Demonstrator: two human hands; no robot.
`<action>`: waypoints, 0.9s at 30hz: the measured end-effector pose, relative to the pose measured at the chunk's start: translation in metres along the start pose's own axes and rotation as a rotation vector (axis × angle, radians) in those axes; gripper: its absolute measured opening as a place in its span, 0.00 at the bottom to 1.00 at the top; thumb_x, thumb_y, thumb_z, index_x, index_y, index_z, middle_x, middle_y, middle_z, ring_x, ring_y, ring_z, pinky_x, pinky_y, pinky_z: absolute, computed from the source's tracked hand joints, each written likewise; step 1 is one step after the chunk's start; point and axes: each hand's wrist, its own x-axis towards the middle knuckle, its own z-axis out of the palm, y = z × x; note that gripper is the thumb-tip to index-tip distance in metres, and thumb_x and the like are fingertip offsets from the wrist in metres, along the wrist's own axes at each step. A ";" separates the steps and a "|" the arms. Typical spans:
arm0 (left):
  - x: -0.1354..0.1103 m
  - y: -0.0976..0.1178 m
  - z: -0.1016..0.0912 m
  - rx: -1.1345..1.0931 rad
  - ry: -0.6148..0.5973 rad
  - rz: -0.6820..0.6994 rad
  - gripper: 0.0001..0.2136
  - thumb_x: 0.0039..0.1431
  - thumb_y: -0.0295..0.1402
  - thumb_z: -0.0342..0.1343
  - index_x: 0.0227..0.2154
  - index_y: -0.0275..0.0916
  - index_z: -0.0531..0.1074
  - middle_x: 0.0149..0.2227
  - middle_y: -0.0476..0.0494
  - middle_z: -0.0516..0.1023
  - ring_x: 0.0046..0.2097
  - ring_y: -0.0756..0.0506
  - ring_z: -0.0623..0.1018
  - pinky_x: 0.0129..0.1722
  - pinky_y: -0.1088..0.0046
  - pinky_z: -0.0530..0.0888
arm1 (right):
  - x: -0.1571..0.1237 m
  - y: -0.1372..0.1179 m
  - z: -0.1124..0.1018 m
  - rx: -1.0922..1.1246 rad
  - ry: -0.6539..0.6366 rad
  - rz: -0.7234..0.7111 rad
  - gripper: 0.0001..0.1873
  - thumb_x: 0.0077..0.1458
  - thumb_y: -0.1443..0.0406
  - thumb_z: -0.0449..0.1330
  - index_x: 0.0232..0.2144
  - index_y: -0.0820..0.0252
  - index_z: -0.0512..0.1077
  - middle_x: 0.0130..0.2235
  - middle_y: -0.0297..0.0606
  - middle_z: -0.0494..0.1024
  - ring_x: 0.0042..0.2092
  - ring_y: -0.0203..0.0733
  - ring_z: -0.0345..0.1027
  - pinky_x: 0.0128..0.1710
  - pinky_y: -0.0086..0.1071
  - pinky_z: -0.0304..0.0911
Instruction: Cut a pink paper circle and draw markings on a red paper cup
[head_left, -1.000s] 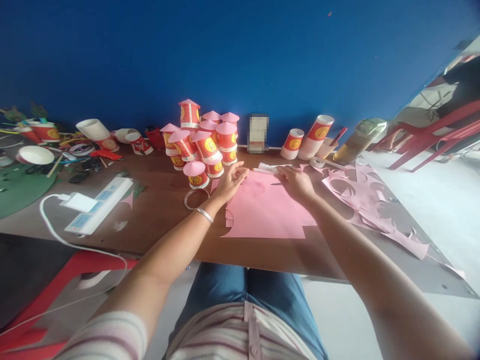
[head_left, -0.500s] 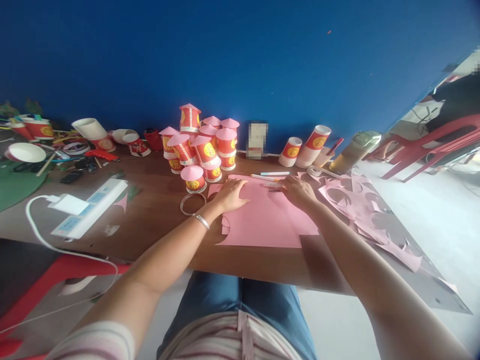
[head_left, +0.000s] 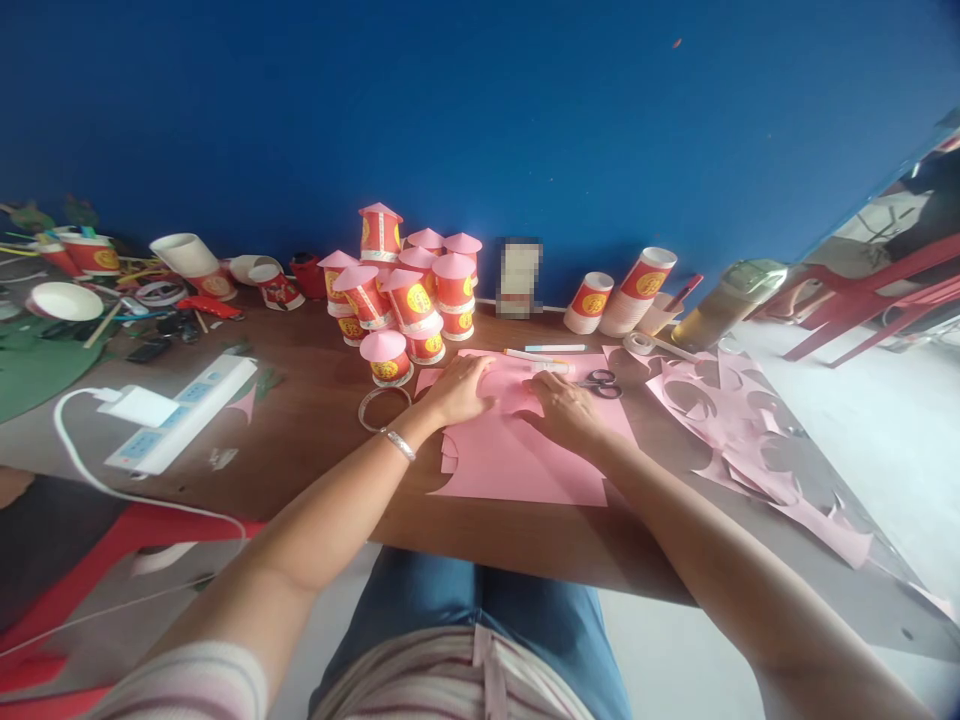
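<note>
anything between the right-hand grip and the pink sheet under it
Nothing visible stands between the right-hand grip and the pink sheet, though the hand hides what is beneath. The scissors lie on the sheet to its right.

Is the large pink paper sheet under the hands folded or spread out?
Spread out: the pink sheet lies flat, its broad face showing beneath the left hand and right hand.

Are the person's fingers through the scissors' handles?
No, the scissors lie on the pink paper with both handle loops free, beside the person's right hand.
</note>
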 end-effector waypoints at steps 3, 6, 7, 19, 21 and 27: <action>0.000 0.001 -0.001 -0.005 0.001 0.000 0.34 0.54 0.39 0.70 0.63 0.39 0.70 0.61 0.32 0.78 0.66 0.29 0.73 0.67 0.46 0.72 | 0.000 0.001 0.002 0.039 0.011 0.061 0.21 0.63 0.53 0.70 0.52 0.57 0.77 0.56 0.51 0.80 0.55 0.58 0.75 0.52 0.46 0.73; 0.004 0.001 0.000 -0.024 0.007 -0.007 0.35 0.50 0.38 0.72 0.62 0.39 0.71 0.58 0.34 0.79 0.65 0.30 0.74 0.66 0.48 0.73 | 0.000 0.003 0.006 0.089 0.026 0.089 0.22 0.62 0.55 0.69 0.55 0.57 0.76 0.56 0.51 0.79 0.56 0.59 0.74 0.54 0.47 0.73; 0.006 0.002 0.000 -0.033 0.004 -0.013 0.35 0.49 0.37 0.73 0.61 0.40 0.71 0.56 0.35 0.79 0.64 0.30 0.75 0.65 0.49 0.73 | -0.001 0.003 0.008 0.108 0.037 0.095 0.23 0.62 0.56 0.69 0.56 0.57 0.75 0.56 0.51 0.79 0.56 0.59 0.74 0.55 0.48 0.73; 0.038 0.011 -0.024 0.095 -0.312 -0.121 0.27 0.45 0.45 0.73 0.47 0.42 0.74 0.54 0.38 0.79 0.58 0.33 0.78 0.56 0.60 0.77 | -0.003 -0.002 0.018 0.239 0.131 0.195 0.22 0.60 0.60 0.65 0.56 0.56 0.75 0.55 0.48 0.79 0.58 0.56 0.72 0.60 0.45 0.71; 0.040 0.013 -0.026 0.099 -0.314 -0.137 0.26 0.44 0.45 0.73 0.45 0.43 0.74 0.52 0.39 0.79 0.57 0.33 0.78 0.55 0.59 0.77 | -0.003 -0.002 0.019 0.250 0.145 0.191 0.23 0.59 0.60 0.65 0.57 0.56 0.75 0.54 0.48 0.80 0.58 0.56 0.72 0.60 0.45 0.71; 0.039 0.009 -0.021 -0.158 -0.151 -0.116 0.24 0.44 0.38 0.71 0.45 0.44 0.71 0.48 0.42 0.80 0.51 0.36 0.80 0.51 0.59 0.78 | -0.003 0.000 0.030 0.258 0.241 0.175 0.21 0.60 0.63 0.63 0.56 0.55 0.75 0.54 0.48 0.80 0.57 0.56 0.74 0.58 0.48 0.73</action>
